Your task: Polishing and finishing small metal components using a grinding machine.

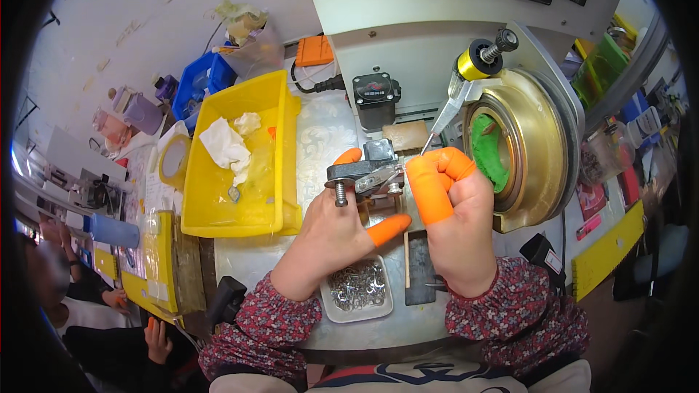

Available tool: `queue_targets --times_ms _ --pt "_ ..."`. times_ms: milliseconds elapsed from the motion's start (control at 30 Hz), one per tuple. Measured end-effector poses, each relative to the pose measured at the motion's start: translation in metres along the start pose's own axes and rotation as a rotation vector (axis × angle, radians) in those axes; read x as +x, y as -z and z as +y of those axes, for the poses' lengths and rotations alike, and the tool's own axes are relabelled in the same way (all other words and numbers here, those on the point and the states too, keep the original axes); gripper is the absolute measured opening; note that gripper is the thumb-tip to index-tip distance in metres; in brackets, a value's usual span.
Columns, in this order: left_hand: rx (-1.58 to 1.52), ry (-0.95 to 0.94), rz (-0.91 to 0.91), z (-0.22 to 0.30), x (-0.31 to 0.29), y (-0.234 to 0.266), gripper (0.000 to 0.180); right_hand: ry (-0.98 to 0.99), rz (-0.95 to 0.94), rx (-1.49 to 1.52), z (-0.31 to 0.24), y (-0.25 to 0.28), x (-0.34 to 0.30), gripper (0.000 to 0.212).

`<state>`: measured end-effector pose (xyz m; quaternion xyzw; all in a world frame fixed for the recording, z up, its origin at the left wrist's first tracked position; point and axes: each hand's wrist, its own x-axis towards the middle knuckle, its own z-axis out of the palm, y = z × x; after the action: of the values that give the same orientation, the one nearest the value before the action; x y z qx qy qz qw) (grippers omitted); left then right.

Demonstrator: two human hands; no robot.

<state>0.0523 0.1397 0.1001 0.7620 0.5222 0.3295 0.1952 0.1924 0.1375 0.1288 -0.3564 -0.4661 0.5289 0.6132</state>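
My left hand (pixel 324 236), with orange finger cots, is wrapped round a small dark metal clamp fixture (pixel 351 172) with a screw and a silver lever. Its thumb sticks out below the fixture. Close beside it, my right hand (pixel 464 236), also in orange finger cots, is closed in a pinch at the fixture's right end; what the fingertips hold is hidden. A slender metal arm (pixel 445 113) with a yellow spool (pixel 475 62) slants down to just above those fingertips. Below my left hand stands a white dish (pixel 358 292) of small metal pieces.
A yellow bin (pixel 287 167) holding crumpled tissue stands left. On the right sits a brass-coloured wheel (pixel 542 153) with a green insert (pixel 486 153), attached to a white machine (pixel 466 4). A blue bin (pixel 204 76) lies behind. Another person's hand (pixel 158 340) appears far left.
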Motion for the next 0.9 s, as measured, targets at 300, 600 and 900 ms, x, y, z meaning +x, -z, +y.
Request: queue_targets --times_ms 300,600,900 --pt "0.373 0.124 -0.193 0.001 -0.001 0.004 0.027 -0.023 -0.023 0.03 -0.002 0.001 0.0 0.005" --pt "0.191 0.112 -0.151 -0.006 0.0 -0.007 0.028 -0.038 0.04 0.065 0.0 0.001 -0.006 0.012" --pt "0.321 0.201 -0.221 0.004 0.001 0.006 0.036 -0.228 0.014 0.113 -0.016 0.014 -0.044 0.015"
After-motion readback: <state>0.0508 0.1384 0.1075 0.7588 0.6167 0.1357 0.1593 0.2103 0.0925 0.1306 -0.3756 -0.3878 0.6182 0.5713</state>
